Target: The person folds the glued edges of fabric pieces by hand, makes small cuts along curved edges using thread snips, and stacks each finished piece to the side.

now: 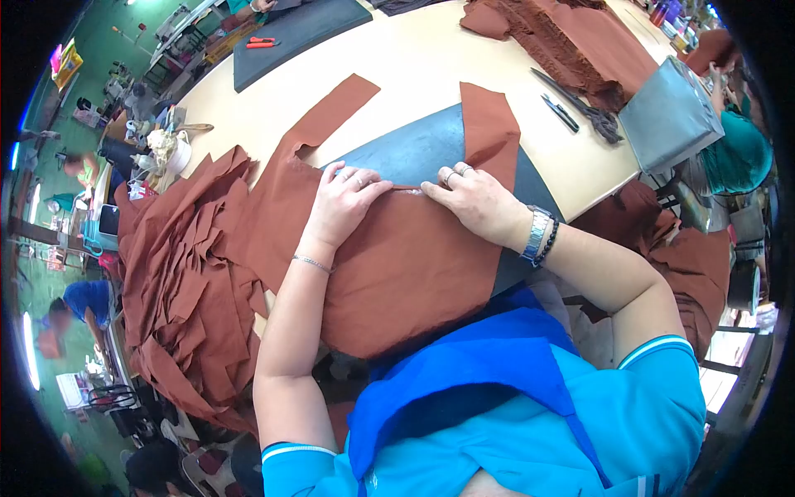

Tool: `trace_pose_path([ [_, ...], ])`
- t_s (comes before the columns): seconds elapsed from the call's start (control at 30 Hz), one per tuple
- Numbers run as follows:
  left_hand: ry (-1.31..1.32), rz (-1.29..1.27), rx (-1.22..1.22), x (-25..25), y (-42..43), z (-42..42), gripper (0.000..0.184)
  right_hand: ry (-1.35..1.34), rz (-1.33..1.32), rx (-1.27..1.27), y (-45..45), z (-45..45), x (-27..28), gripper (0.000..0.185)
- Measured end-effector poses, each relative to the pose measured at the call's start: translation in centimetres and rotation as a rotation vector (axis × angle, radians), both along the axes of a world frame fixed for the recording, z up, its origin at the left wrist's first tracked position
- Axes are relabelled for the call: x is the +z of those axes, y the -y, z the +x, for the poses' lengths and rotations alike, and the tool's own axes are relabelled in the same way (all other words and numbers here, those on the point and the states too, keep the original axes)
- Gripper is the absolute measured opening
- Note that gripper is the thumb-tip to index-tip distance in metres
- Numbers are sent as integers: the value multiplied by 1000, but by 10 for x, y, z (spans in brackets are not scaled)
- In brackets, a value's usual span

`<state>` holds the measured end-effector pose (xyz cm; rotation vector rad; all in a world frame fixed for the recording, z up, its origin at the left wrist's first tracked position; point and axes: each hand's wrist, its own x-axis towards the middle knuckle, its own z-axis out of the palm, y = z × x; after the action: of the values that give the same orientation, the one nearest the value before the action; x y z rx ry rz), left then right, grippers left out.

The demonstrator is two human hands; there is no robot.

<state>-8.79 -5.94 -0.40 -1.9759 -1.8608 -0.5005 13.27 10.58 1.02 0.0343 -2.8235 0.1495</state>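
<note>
A rust-brown cut fabric piece (414,265) lies over a dark board (406,149) in front of me, its two long strips reaching away across the table. My left hand (344,199) pinches the upper edge of this fabric between thumb and fingers. On the same edge, a little to the right, my right hand (476,199) grips with thumb and forefinger. Between the two hands the edge is drawn straight, and a small whitish patch shows near the right fingertips. The fabric's lower edge hangs toward my blue apron (472,373).
Piled brown fabric pieces (190,282) lie on the left. Thread snips (561,113) and dark scissors (551,83) rest at the right, near a grey wrapped box (672,112). Orange-handled snips (262,42) sit on a far dark board (302,33). Other people work around the room.
</note>
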Motion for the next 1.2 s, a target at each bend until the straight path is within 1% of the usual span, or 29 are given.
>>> trace_pose_path([
  [0.17,52,19,42,-6,0,-2,18,68,10,-30,5,-7,4,34],
  [0.37,66,6,79,-8,1,-2,18,148,78,-84,15,-22,10,46],
  [0.47,65,2,106,-9,0,-3,17,293,111,-147,24,-32,18,52],
  [0.57,73,0,114,-8,1,-2,16,235,96,-108,15,-26,14,42],
  [0.67,91,-35,108,-5,2,-1,19,228,157,-47,2,2,26,25],
  [0.73,157,35,120,4,5,0,21,136,15,-57,-9,25,23,15],
  [0.8,234,62,155,5,15,-7,25,88,-161,-108,-12,42,22,12],
  [0.83,303,19,149,6,25,-13,23,83,-267,-158,-9,49,23,13],
  [0.87,302,-44,140,8,38,-19,24,77,-376,-207,-9,53,23,15],
  [0.9,299,-110,131,12,49,-19,26,95,-443,-189,-11,54,21,16],
  [0.97,328,-157,143,11,64,-10,33,113,-578,-153,-23,46,18,18],
  [1.0,335,-174,143,12,69,-8,36,213,-539,-145,-32,40,28,14],
  [1.03,274,-212,181,16,70,4,47,282,-505,-117,-50,33,29,12],
  [1.1,273,-331,190,32,66,37,56,66,-126,-248,-87,16,24,18],
  [1.17,281,-452,104,45,56,64,66,-379,120,-336,-100,-10,41,28],
  [1.2,249,-415,15,43,52,73,74,-402,117,-337,-97,-16,47,35],
])
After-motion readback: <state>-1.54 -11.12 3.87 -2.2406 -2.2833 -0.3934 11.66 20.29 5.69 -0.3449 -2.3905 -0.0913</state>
